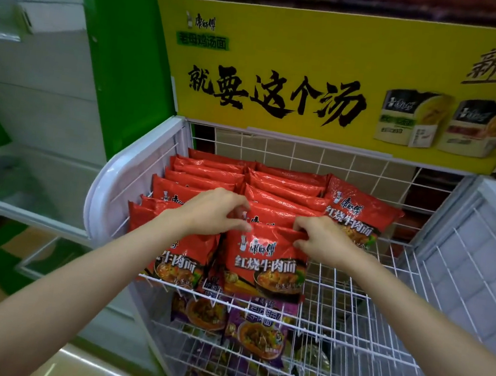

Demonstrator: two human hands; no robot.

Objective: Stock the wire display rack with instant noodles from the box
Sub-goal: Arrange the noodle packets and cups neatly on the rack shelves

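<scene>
Head view looks down on your two bare arms reaching into the top tier of a white wire display rack (352,293). Your left hand (213,211) has its fingers curled over the top edge of the front red noodle packet (265,263) at its left corner, thumb and fingertips pinching the wrapper. Your right hand (324,240) does the same at the packet's right corner, fingers hooked over the top seam, so both grips are closed on that one packet. It stands nearly upright at the front of the middle row, its lower edge against the rack's front wire lip.

Behind it, more red packets (283,188) stand in a file running back toward the rear grid. A second file of red packets (179,251) fills the left side, touching the packet you hold. To the right, a single red packet (357,211) leans back at an angle, and the wire floor in front of it is bare.

On the tier below, purple noodle packets (253,332) lie under the wire, with some foil-wrapped items further right that are too blurred to tell apart.

A yellow header sign (314,72) with black lettering and pictured packs rises behind the rack. A green pillar (126,52) stands to the left, with pale shelving beyond it.
</scene>
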